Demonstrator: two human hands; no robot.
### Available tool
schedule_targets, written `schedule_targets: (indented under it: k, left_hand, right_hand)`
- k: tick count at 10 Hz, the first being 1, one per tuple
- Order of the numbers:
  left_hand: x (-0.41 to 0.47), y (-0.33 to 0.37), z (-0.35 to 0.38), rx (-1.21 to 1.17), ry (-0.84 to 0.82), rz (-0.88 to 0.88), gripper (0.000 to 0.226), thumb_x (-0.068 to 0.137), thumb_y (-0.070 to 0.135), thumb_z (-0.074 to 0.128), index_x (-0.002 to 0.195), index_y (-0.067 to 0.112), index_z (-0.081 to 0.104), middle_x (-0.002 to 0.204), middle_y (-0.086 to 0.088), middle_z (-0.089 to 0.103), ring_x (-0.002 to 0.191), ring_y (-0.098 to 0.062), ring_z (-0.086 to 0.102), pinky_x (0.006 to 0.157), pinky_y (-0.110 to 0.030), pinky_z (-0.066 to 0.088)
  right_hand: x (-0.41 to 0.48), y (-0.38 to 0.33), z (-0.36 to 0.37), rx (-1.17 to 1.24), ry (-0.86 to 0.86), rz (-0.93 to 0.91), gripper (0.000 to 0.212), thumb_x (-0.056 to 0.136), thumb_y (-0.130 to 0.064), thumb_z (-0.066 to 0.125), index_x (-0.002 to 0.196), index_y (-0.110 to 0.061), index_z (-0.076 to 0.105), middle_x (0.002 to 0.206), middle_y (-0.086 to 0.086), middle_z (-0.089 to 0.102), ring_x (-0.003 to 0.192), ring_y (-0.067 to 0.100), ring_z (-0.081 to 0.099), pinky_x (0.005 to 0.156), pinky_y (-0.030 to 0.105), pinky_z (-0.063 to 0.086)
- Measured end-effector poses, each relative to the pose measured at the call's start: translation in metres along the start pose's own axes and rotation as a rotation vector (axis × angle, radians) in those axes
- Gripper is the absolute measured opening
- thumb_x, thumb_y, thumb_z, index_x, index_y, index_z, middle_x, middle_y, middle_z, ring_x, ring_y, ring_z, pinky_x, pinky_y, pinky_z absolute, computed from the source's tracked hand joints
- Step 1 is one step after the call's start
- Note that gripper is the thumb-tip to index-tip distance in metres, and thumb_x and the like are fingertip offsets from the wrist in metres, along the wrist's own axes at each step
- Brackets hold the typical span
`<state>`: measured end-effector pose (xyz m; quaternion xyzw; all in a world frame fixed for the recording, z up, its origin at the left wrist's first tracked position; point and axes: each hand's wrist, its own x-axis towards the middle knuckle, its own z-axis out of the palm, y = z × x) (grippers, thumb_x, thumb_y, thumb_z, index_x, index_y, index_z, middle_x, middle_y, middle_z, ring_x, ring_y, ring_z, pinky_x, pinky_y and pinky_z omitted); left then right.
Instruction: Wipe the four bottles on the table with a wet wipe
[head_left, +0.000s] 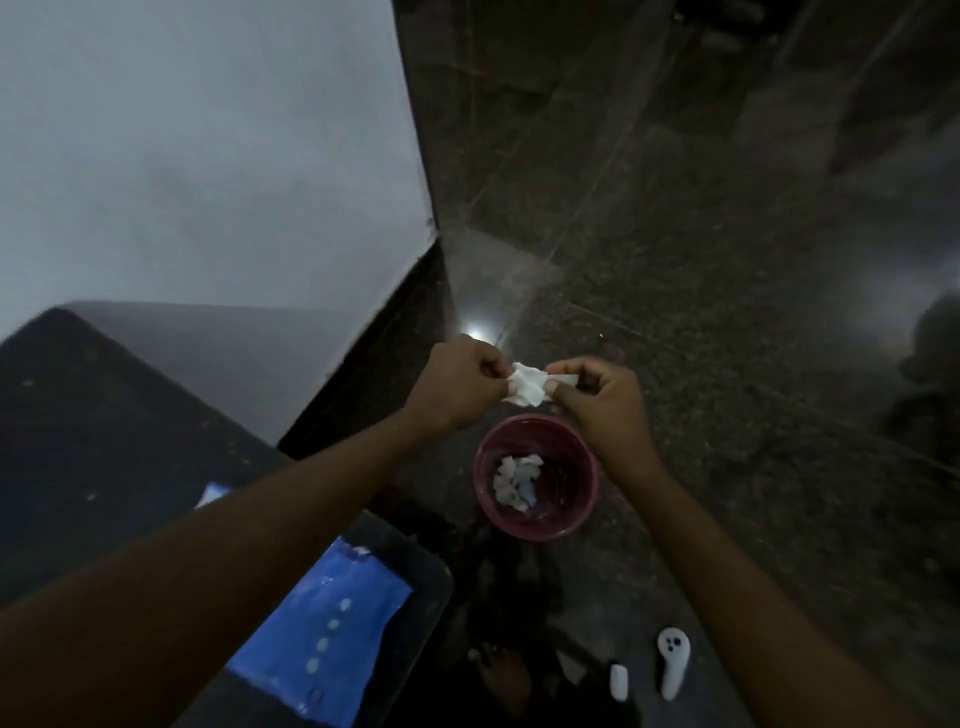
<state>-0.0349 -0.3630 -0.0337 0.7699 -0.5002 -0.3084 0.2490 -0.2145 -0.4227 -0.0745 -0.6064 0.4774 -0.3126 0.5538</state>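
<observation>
Closest to my lens, the bare left forearm (208, 561) and right forearm (727, 571) stretch forward from the bottom corners. I see the left hand (460, 382) and the right hand (605, 410) meeting in mid-air, each pinching one side of a crumpled white wet wipe (527, 384) between thumb and curled fingers. The wipe hangs above a round maroon plastic bin (582, 514) standing on the dark speckled stone floor (727, 260); pale crumpled wipes (517, 480) lie in its bottom. Under the left forearm I make out a flat blue packet with a row of pale dots (332, 623) lying on a dark tabletop (78, 441). By the right forearm, a white handheld controller (674, 662) and a small white oblong piece (618, 682) lie on the floor, just beside each other.
</observation>
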Motion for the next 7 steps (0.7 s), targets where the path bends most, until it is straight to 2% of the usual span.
schedule_targets:
  k: [1, 2, 3, 4, 5, 6, 7]
  left_hand:
    - [0.036, -0.021, 0.052, 0.077, -0.126, -0.023, 0.011, 0.077, 0.008, 0.082, 0.088, 0.010, 0.083, 0.086, 0.001, 0.078, 0.065, 0.012, 0.062, 0.061, -0.005, 0.045]
    - [0.061, -0.044, 0.100, 0.180, -0.242, -0.069, 0.013, 0.079, 0.008, 0.079, 0.091, 0.005, 0.082, 0.092, -0.010, 0.079, 0.087, -0.015, 0.074, 0.082, -0.030, 0.057]
    - [0.080, -0.070, 0.146, 0.245, -0.329, -0.106, 0.015, 0.083, 0.008, 0.074, 0.096, 0.004, 0.081, 0.096, -0.015, 0.079, 0.093, -0.024, 0.074, 0.086, -0.041, 0.060]
    - [0.094, -0.096, 0.189, 0.291, -0.400, -0.136, 0.016, 0.084, 0.006, 0.074, 0.098, 0.000, 0.080, 0.099, -0.018, 0.077, 0.094, -0.028, 0.074, 0.087, -0.043, 0.060]
    - [0.103, -0.117, 0.222, 0.309, -0.427, -0.148, 0.016, 0.087, 0.005, 0.070, 0.100, -0.003, 0.076, 0.101, -0.019, 0.075, 0.097, -0.030, 0.073, 0.087, -0.043, 0.060]
    - [0.106, -0.133, 0.252, 0.355, -0.473, -0.130, 0.018, 0.089, 0.008, 0.069, 0.101, -0.006, 0.071, 0.104, -0.021, 0.073, 0.100, -0.033, 0.071, 0.083, -0.041, 0.058]
    - [0.108, -0.142, 0.266, 0.390, -0.569, -0.151, 0.028, 0.089, 0.018, 0.074, 0.106, -0.004, 0.069, 0.110, -0.021, 0.072, 0.103, -0.034, 0.069, 0.085, -0.043, 0.057]
  right_hand:
    - [0.015, 0.064, -0.010, -0.093, 0.032, 0.075, 0.015, 0.080, -0.006, 0.071, 0.085, -0.019, 0.075, 0.078, -0.003, 0.075, 0.074, 0.015, 0.072, 0.069, 0.033, 0.058]
    - [0.025, 0.122, -0.012, -0.218, 0.030, 0.154, 0.022, 0.077, -0.005, 0.069, 0.082, -0.025, 0.076, 0.077, -0.008, 0.074, 0.073, 0.009, 0.070, 0.070, 0.030, 0.057]
    - [0.033, 0.172, -0.007, -0.392, 0.004, 0.194, 0.021, 0.075, -0.005, 0.068, 0.086, -0.020, 0.077, 0.080, -0.007, 0.074, 0.073, 0.006, 0.067, 0.067, 0.018, 0.051]
    - [0.039, 0.216, 0.003, -0.503, -0.038, 0.225, 0.015, 0.072, -0.002, 0.068, 0.079, -0.012, 0.076, 0.074, 0.000, 0.072, 0.065, 0.007, 0.061, 0.055, 0.007, 0.037]
    - [0.044, 0.252, 0.013, -0.565, -0.052, 0.268, 0.016, 0.067, 0.004, 0.063, 0.070, -0.006, 0.074, 0.069, 0.007, 0.071, 0.065, 0.015, 0.063, 0.062, 0.022, 0.049]
    - [0.053, 0.287, 0.017, -0.614, -0.081, 0.312, 0.013, 0.063, 0.004, 0.060, 0.065, -0.002, 0.071, 0.063, 0.013, 0.068, 0.064, 0.025, 0.065, 0.062, 0.039, 0.053]
    - [0.052, 0.312, 0.021, -0.723, -0.148, 0.347, 0.008, 0.071, -0.001, 0.060, 0.073, 0.000, 0.068, 0.071, 0.014, 0.067, 0.072, 0.031, 0.065, 0.064, 0.040, 0.052]
